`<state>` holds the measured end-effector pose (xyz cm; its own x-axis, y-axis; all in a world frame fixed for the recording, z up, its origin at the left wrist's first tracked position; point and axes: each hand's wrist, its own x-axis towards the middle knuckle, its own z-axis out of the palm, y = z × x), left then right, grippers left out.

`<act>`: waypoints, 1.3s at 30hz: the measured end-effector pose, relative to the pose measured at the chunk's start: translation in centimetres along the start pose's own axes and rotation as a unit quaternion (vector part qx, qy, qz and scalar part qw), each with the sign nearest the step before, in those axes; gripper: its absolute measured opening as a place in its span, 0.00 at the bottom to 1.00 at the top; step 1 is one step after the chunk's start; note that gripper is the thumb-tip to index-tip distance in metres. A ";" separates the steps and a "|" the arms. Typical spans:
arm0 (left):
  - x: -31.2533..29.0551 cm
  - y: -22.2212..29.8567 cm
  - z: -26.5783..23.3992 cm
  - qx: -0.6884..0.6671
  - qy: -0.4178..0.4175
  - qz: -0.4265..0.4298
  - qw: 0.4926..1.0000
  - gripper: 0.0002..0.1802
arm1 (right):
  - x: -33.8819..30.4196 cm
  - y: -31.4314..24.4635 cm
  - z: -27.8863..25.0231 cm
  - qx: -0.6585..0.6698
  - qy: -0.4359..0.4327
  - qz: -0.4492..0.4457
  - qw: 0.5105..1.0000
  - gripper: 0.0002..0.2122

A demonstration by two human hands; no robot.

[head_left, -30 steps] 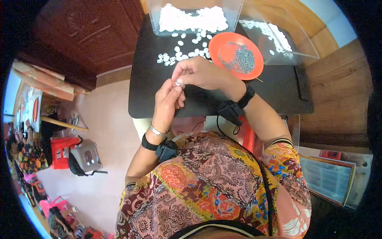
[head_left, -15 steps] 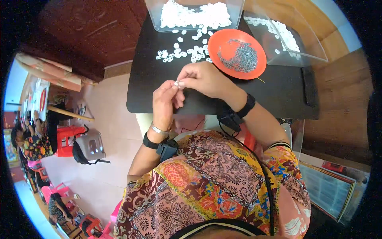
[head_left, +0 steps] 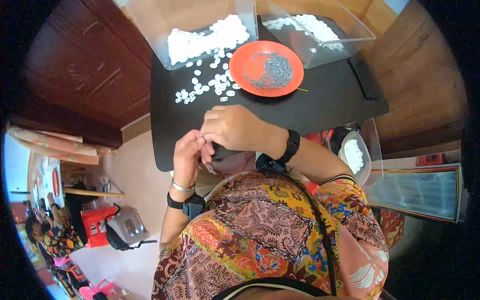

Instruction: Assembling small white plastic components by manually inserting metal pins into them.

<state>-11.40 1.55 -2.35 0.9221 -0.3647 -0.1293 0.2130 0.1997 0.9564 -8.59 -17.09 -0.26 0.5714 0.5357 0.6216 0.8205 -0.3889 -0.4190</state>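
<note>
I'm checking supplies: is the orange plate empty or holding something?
Not empty: small grey pieces lie heaped on the orange plate, mostly toward its right, with bare orange showing at left.

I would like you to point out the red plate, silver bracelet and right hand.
Red plate (head_left: pixel 237 70): head view, its left rim.
Silver bracelet (head_left: pixel 183 188): head view, the band's visible side.
Right hand (head_left: pixel 232 127): head view, the back.

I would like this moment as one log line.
left hand, right hand: fingertips together, grip contents unclear; red plate: grey parts; black table: loose white pieces
</note>
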 end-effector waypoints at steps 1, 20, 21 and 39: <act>-0.2 0.2 0.0 0.000 -0.004 -0.010 1.000 0.09 | 0.0 -0.2 -0.2 -0.006 -0.021 -0.018 1.000 0.05; 0.6 -0.3 0.5 0.027 0.093 0.037 0.995 0.09 | 1.3 13.1 -7.8 -0.245 -0.230 0.346 0.876 0.03; 0.7 -0.3 0.5 0.029 0.093 0.037 0.995 0.09 | 1.4 13.1 -7.7 -0.241 -0.235 0.360 0.870 0.03; 0.4 0.5 0.9 0.032 0.092 0.050 0.994 0.09 | 1.5 6.6 -6.4 0.177 -0.030 0.276 0.944 0.06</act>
<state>-11.23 0.68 -1.65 0.9824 -0.1719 -0.0727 0.1016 0.1654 0.9810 -2.45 -23.60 2.13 0.9050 0.3703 0.2095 0.3454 -0.3518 -0.8700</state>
